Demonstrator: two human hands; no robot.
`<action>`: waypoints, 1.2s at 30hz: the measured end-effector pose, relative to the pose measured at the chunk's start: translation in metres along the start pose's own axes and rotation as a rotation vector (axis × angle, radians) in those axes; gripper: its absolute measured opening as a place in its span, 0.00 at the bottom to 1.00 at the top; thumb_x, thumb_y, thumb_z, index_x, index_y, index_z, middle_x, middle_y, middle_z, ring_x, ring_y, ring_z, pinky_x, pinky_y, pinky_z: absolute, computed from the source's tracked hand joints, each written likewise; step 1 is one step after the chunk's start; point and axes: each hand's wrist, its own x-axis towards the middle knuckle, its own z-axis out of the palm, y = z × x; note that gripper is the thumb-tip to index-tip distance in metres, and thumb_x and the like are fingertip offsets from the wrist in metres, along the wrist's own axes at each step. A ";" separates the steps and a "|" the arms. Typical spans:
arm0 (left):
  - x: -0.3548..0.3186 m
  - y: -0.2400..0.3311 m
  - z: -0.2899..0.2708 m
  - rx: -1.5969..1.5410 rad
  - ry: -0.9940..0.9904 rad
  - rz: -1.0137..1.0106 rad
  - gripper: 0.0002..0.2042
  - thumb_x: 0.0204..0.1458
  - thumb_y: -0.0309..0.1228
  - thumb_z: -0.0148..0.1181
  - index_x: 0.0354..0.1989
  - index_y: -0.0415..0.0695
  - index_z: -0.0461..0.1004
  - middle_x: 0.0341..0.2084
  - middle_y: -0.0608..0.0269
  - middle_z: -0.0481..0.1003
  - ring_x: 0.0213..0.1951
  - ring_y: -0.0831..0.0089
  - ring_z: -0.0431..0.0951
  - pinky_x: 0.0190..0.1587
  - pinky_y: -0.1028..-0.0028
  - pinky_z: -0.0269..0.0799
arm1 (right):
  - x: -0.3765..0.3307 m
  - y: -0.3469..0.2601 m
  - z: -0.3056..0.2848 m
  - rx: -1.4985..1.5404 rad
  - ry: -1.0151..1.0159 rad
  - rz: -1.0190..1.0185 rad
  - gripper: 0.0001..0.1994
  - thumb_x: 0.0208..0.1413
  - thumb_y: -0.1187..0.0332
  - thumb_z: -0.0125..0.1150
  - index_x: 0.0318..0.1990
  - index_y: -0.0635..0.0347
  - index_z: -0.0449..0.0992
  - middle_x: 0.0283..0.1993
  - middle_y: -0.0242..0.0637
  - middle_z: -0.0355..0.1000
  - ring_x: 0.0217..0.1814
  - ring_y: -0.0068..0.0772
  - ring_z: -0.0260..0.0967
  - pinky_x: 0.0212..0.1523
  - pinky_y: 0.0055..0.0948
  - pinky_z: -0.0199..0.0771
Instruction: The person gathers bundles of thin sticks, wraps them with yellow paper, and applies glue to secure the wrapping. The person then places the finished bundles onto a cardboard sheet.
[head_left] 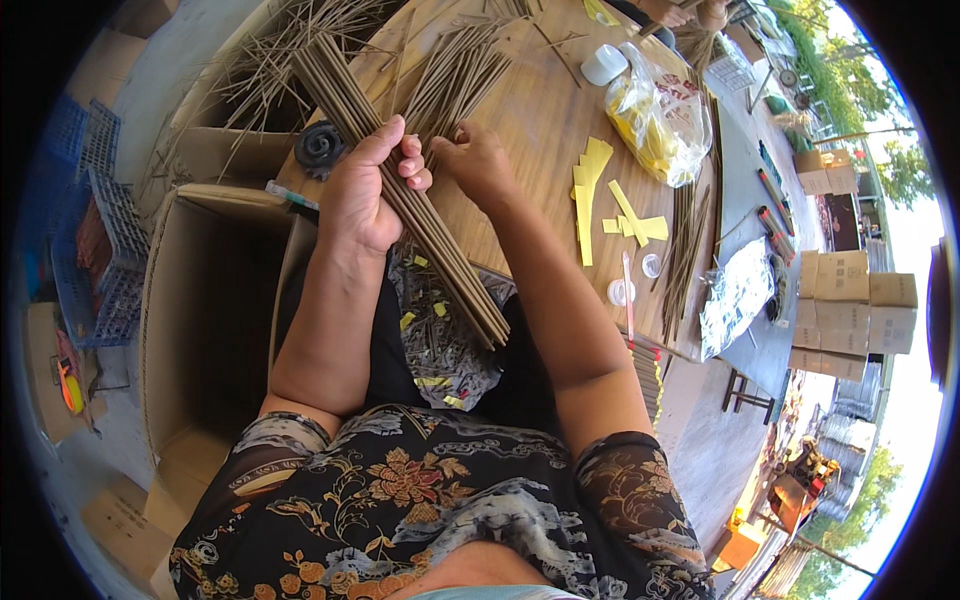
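Partly hidden: stick bundle (430, 225) inside left hand (362, 190); right hand (478, 160) alongside

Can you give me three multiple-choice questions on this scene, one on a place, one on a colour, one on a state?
1. Where does the clear bag of yellow pieces lie?
A. on the wooden table
B. in the cardboard box
C. on the floor

2. What colour are the paper strips on the table?
A. blue
B. yellow
C. red

3. How is the bundle of thin sticks held?
A. lying loose, untouched
B. clamped in a vise
C. gripped by the left hand

Answers: 1 A, the bag rests on the tabletop at the far right. 2 B, the strips are yellow. 3 C, the left hand wraps the bundle while the right hand touches sticks beside it.
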 end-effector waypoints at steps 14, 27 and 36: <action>-0.001 -0.023 0.015 0.269 -0.043 0.160 0.04 0.49 0.27 0.56 0.27 0.43 0.67 0.18 0.65 0.67 0.18 0.79 0.63 0.21 0.81 0.60 | -0.055 0.032 -0.105 0.267 0.237 0.119 0.20 0.52 0.69 0.52 0.51 0.71 0.64 0.45 0.43 0.69 0.46 0.30 0.66 0.46 0.24 0.65; 0.002 -0.101 0.114 0.870 -0.532 0.622 0.04 0.46 0.23 0.57 0.28 0.39 0.69 0.20 0.66 0.69 0.22 0.81 0.67 0.27 0.82 0.65 | -0.081 0.003 -0.088 0.434 0.301 -0.375 0.20 0.42 0.69 0.61 0.44 0.60 0.65 0.36 0.50 0.70 0.39 0.52 0.67 0.38 0.36 0.68; 0.011 -0.119 0.110 0.952 -0.448 0.698 0.05 0.47 0.24 0.58 0.28 0.40 0.68 0.18 0.70 0.67 0.20 0.84 0.66 0.24 0.84 0.63 | -0.075 0.019 -0.082 0.392 0.373 -0.401 0.18 0.43 0.70 0.59 0.43 0.59 0.66 0.34 0.48 0.70 0.37 0.51 0.68 0.34 0.36 0.69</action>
